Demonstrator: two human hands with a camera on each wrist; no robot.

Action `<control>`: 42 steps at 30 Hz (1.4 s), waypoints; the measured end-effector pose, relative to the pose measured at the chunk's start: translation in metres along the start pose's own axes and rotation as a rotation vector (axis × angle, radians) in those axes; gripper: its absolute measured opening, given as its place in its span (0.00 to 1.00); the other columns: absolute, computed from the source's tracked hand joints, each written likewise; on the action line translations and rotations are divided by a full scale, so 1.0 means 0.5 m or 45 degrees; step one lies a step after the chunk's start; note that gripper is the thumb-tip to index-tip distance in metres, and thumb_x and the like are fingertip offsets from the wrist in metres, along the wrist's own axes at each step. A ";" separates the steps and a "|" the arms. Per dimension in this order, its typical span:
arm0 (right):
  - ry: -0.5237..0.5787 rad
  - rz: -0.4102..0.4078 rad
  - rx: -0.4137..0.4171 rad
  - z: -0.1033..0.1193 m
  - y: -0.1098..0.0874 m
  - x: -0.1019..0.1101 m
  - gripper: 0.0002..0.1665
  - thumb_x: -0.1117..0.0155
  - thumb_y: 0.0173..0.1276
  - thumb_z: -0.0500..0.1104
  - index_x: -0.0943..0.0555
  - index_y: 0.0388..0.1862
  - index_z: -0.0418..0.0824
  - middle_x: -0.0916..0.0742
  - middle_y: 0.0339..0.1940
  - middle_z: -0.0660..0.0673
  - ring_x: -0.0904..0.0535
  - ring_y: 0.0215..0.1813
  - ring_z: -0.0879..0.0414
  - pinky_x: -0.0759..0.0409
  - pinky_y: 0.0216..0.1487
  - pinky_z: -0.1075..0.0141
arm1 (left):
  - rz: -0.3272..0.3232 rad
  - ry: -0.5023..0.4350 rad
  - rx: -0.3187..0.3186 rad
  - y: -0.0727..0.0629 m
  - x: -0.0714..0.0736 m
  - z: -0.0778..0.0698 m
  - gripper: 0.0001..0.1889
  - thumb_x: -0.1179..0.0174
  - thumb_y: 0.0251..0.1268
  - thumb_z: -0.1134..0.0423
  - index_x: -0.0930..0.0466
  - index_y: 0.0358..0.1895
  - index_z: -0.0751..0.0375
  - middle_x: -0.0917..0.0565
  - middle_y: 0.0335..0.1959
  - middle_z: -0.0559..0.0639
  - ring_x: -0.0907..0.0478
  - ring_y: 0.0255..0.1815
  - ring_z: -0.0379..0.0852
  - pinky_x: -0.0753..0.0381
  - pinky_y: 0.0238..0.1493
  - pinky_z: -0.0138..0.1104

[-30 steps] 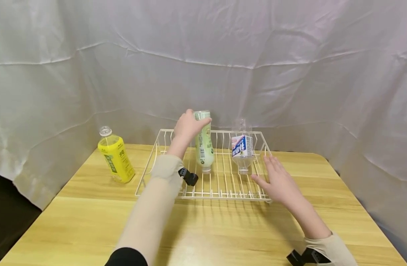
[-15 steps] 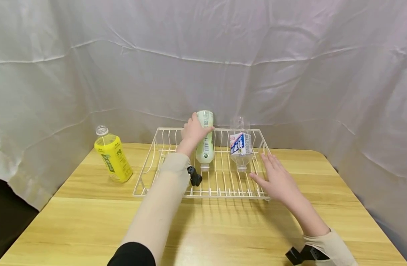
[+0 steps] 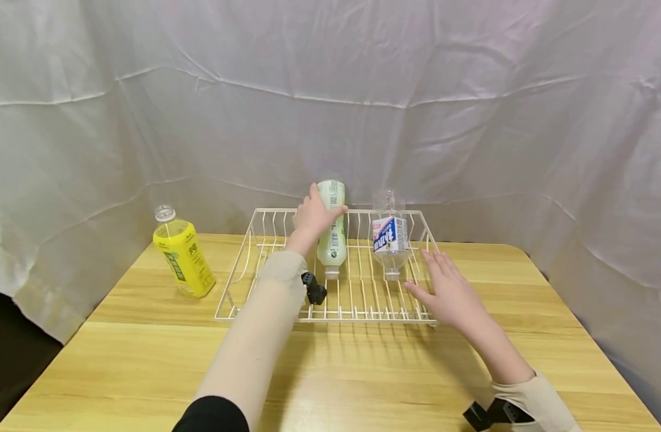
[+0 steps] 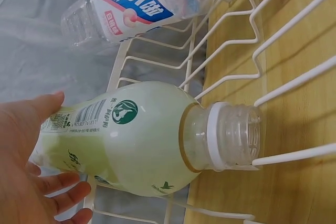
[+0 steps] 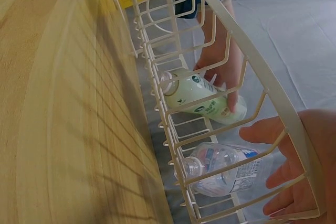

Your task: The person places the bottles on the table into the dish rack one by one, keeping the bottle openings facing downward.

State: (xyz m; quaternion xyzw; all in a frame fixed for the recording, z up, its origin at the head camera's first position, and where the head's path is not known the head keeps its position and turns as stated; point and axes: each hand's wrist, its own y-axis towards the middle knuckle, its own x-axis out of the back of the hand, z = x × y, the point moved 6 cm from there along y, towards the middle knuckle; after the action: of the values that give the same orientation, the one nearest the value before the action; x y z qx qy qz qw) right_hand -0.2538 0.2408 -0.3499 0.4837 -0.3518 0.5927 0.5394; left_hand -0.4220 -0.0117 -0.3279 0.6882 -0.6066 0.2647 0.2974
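Head view, centre: left hand (image 3: 311,218) curled round a pale-green plastic bottle (image 3: 332,247); right hand (image 3: 451,295), further right, fingers spread.
Left wrist view: uncapped, probably light, squeezable, slick; best held round the middle. Right wrist view: neck-down in the wire rack (image 5: 235,33), mid-frame.

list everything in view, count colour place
rack: 1, white wire, on table
green bottle: 1, pale green, inverted in rack
clear bottle: 1, transparent, inverted in rack, further right
yellow bottle: 1, yellow, upright, left of rack
table: 1, light wood, under rack
cloth: 1, pale grey, behind table
left hand: 1, bare, at green bottle
right hand: 1, bare, at rack's right side
sleeves: 2, beige, on forearms
wrist devices: 2, black, on wrists
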 end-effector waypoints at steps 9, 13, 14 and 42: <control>0.011 0.004 0.000 0.000 0.000 0.001 0.55 0.55 0.70 0.71 0.54 0.79 0.35 0.48 0.78 0.28 0.56 0.79 0.32 0.54 0.76 0.38 | -0.012 -0.018 -0.013 -0.005 0.010 -0.001 0.57 0.36 0.54 0.34 0.62 0.79 0.51 0.34 0.71 0.60 0.30 0.65 0.61 0.32 0.64 0.56; 0.012 0.003 0.003 0.000 0.001 0.000 0.55 0.56 0.70 0.71 0.55 0.79 0.36 0.48 0.78 0.28 0.56 0.79 0.32 0.54 0.76 0.38 | -0.033 -0.030 -0.029 -0.006 0.016 -0.007 0.58 0.36 0.53 0.34 0.62 0.79 0.50 0.35 0.72 0.60 0.31 0.66 0.62 0.31 0.64 0.57; 0.012 0.002 0.003 0.000 0.001 0.000 0.55 0.56 0.70 0.72 0.55 0.79 0.36 0.48 0.78 0.28 0.56 0.79 0.32 0.54 0.76 0.38 | -0.037 -0.026 -0.033 -0.007 0.018 -0.008 0.58 0.36 0.53 0.33 0.62 0.79 0.50 0.36 0.73 0.60 0.32 0.67 0.62 0.31 0.64 0.57; 0.045 0.015 0.007 -0.005 -0.008 0.008 0.55 0.55 0.70 0.72 0.55 0.79 0.37 0.48 0.78 0.26 0.56 0.79 0.31 0.54 0.75 0.37 | -0.268 -0.326 -0.318 -0.280 0.327 -0.005 0.38 0.44 0.64 0.35 0.40 0.74 0.46 0.28 0.67 0.53 0.31 0.67 0.53 0.27 0.64 0.51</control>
State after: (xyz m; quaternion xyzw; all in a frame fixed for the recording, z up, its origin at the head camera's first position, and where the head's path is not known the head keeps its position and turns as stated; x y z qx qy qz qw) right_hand -0.2503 0.2452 -0.3472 0.4726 -0.3433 0.6052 0.5408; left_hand -0.2631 -0.1085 -0.2199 0.7337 -0.5922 0.0651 0.3268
